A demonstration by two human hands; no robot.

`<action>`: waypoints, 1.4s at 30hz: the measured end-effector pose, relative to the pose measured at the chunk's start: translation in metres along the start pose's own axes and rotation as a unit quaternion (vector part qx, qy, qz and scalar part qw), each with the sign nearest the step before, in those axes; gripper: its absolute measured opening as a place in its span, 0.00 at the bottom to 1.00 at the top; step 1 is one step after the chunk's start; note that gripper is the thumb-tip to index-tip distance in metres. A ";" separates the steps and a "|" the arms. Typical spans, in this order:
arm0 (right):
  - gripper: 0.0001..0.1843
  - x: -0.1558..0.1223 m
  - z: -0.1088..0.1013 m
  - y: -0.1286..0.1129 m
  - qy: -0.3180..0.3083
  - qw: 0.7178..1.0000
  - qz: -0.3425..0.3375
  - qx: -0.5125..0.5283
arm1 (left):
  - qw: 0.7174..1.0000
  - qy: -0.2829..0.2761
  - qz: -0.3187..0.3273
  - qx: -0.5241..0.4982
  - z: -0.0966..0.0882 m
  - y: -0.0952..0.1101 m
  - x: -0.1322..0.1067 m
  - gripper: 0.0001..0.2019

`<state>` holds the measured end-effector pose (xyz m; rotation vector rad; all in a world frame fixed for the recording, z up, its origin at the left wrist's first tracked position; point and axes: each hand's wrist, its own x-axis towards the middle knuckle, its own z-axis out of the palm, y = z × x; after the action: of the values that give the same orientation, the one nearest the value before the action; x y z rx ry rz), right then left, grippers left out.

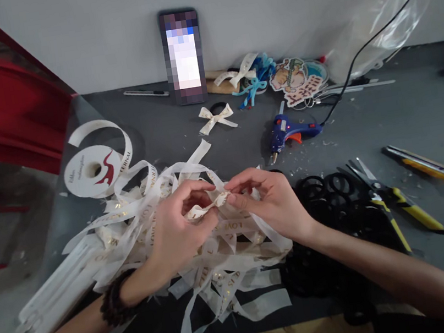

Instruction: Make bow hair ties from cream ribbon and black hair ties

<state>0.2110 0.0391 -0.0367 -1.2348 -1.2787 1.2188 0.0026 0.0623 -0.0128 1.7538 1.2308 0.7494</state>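
A cream ribbon with gold print (199,211) is pinched between both my hands above the middle of the table. My left hand (185,216) grips its left part, with thumb and fingers curled round it. On the other side, my right hand (262,194) holds the ribbon between thumb and forefinger. Under and around both hands spreads a heap of printed ribbon strips (222,278), some reading "LOVE". A finished ribbon bow on a black hair tie (217,118) lies beyond my hands. The fingertips partly cover the ribbon's twisted middle.
A ribbon spool (77,174) lies left; a phone (183,55) leans on the wall. A blue glue gun (284,134), black hair ties (339,227), yellow-handled scissors (414,210) and a cutter knife (428,166) lie right. A white power strip (60,285) sits front left.
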 end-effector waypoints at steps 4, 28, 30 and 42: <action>0.11 -0.001 0.002 0.004 -0.017 0.994 0.042 0.098 | 0.997 0.020 0.060 0.048 0.003 -0.004 -0.002 0.07; 0.18 -0.006 0.006 0.002 -0.087 0.974 0.086 0.191 | 0.919 0.129 0.298 0.223 0.004 -0.015 -0.007 0.11; 0.22 -0.006 0.005 -0.001 -0.082 0.984 0.070 0.140 | 0.920 0.121 0.298 0.226 0.004 -0.014 -0.008 0.10; 0.21 -0.003 0.000 -0.008 -0.142 0.980 0.131 0.056 | 0.882 0.079 0.382 0.264 0.005 -0.024 -0.011 0.13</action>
<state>0.2106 0.0363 -0.0288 -1.2039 -1.2541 1.6832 -0.0077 0.0548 -0.0365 2.7469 0.8579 1.0791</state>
